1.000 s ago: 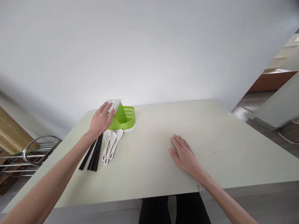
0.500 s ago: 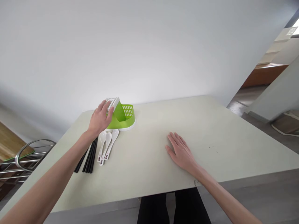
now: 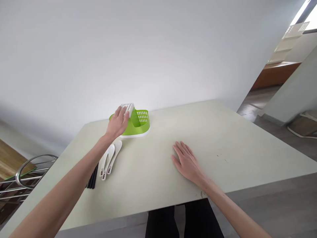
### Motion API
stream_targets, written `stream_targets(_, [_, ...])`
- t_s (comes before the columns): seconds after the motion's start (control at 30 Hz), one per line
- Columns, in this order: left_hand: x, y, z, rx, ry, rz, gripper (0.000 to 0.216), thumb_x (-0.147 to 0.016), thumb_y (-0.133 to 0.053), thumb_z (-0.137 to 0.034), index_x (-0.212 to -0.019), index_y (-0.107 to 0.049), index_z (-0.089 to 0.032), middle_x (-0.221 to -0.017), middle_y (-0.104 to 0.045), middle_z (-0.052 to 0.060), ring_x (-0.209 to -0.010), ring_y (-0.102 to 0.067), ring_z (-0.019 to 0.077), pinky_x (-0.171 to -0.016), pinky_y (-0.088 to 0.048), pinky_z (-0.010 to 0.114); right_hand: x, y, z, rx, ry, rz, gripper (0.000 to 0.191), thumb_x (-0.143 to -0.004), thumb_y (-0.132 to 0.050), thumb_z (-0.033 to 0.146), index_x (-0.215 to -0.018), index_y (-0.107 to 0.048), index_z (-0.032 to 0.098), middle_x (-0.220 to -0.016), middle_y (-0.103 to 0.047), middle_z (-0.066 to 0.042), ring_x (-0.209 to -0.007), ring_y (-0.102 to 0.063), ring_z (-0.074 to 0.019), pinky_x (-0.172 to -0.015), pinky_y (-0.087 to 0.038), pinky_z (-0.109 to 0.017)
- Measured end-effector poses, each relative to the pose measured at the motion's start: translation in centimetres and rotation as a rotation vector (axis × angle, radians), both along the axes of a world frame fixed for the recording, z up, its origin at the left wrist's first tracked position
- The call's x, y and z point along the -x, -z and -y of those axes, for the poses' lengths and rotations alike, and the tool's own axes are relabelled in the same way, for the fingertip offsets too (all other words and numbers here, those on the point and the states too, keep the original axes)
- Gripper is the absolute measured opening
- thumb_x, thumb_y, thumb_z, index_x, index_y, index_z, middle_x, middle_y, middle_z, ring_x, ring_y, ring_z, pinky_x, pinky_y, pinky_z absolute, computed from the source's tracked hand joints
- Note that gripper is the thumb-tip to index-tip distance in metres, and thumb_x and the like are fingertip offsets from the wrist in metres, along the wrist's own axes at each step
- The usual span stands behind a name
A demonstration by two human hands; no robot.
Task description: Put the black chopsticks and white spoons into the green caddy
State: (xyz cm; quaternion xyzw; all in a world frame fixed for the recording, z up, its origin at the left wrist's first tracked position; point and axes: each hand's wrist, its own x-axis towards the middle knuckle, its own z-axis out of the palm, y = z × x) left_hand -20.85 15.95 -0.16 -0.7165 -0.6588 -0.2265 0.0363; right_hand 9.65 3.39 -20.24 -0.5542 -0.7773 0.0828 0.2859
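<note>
My left hand [image 3: 118, 123] grips the white slotted top of a green and white plastic cutlery holder [image 3: 135, 131] near the wall side of the table. The fingers lie over the top and the thumb is on its near face, hiding part of it. Three white spoons [image 3: 114, 157] lie side by side just below my left wrist. Black chopsticks [image 3: 93, 178] rest left of the spoons, mostly covered by my left forearm. My right hand [image 3: 187, 162] lies flat on the tabletop with its fingers stretched out, holding nothing.
The pale table [image 3: 158, 185] stands against a white wall [image 3: 158, 59]. A metal rack [image 3: 37, 172] with a wooden board [image 3: 12, 155] is beyond the table's left edge. My legs in black [image 3: 163, 223] are below the front edge.
My left hand has moved the cutlery holder to the right, away from the spoons. The camera view has shifted slightly. My right hand stays flat on the table.
</note>
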Motion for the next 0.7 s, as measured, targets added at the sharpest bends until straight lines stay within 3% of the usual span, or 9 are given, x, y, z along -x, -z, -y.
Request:
stream_targets(0.13, [-4.0, -0.9, 1.5, 0.077, 0.170, 0.181, 0.074, -0.107, -0.020, -0.064, -0.161, -0.042, -0.019, -0.173, -0.032, 0.012, -0.161, -0.025, 0.0280, -0.131, -0.022, 0.051, 0.1, -0.1, 0.0, -0.022, 0.003, -0.035, 0.059, -0.110, -0.037, 0.049, -0.161, -0.044, 0.020, -0.168, -0.041, -0.013, -0.158, -0.032, -0.0309, -0.127, -0.034, -0.055])
stream_targets(0.27, [-5.1, 0.3, 6.2, -0.150, 0.260, 0.363, 0.062, -0.109, -0.026, -0.058, -0.159, -0.044, -0.024, -0.170, -0.039, 0.011, -0.159, -0.033, 0.0247, -0.130, -0.028, 0.048, -0.4, -0.3, 0.3, -0.051, -0.014, -0.098, 0.056, -0.108, -0.039, 0.036, -0.162, -0.039, 0.024, -0.164, -0.047, -0.014, -0.155, -0.039, -0.0308, -0.122, -0.041, -0.056])
stream_targets(0.37, [-2.2, 4.0, 10.7, -0.234, 0.223, 0.293, 0.054, -0.109, -0.038, -0.051, -0.155, -0.045, -0.025, -0.161, -0.050, 0.013, -0.152, -0.044, 0.0275, -0.125, -0.037, 0.051, -0.9, -0.4, 0.5, -0.076, -0.018, -0.125, 0.059, -0.106, -0.040, 0.029, -0.164, -0.033, 0.025, -0.162, -0.047, -0.014, -0.152, -0.043, -0.0298, -0.121, -0.044, -0.054])
stream_targets(0.53, [5.6, 11.2, 17.8, -0.187, 0.067, 0.038, 0.055, -0.105, -0.047, -0.048, -0.154, -0.042, -0.024, -0.163, -0.045, 0.017, -0.157, -0.034, 0.0340, -0.125, -0.035, 0.059, -0.2, -1.0, -0.8, -0.148, -0.031, -0.083, 0.070, -0.103, -0.041, 0.025, -0.169, -0.018, 0.025, -0.168, -0.036, -0.014, -0.155, -0.036, -0.0302, -0.122, -0.041, -0.054])
stream_targets(0.6, [7.5, 12.7, 20.0, -0.148, 0.030, -0.019, 0.059, -0.105, -0.046, -0.047, -0.159, -0.035, -0.025, -0.167, -0.040, 0.016, -0.160, -0.028, 0.0345, -0.127, -0.032, 0.060, 0.8, -1.6, -2.1, -0.177, -0.029, -0.029, 0.075, -0.103, -0.040, 0.023, -0.171, -0.009, 0.025, -0.173, -0.026, -0.014, -0.159, -0.029, -0.0312, -0.124, -0.038, -0.055])
stream_targets(0.7, [8.3, 13.6, 22.0, -0.115, -0.009, -0.080, 0.065, -0.106, -0.045, -0.047, -0.164, -0.025, -0.028, -0.171, -0.033, 0.014, -0.163, -0.017, 0.0350, -0.129, -0.026, 0.062, 2.9, -2.6, -4.8, -0.219, -0.042, 0.060, 0.084, -0.101, -0.041, 0.021, -0.171, 0.005, 0.022, -0.178, -0.010, -0.013, -0.162, -0.016, -0.0345, -0.124, -0.036, -0.058])
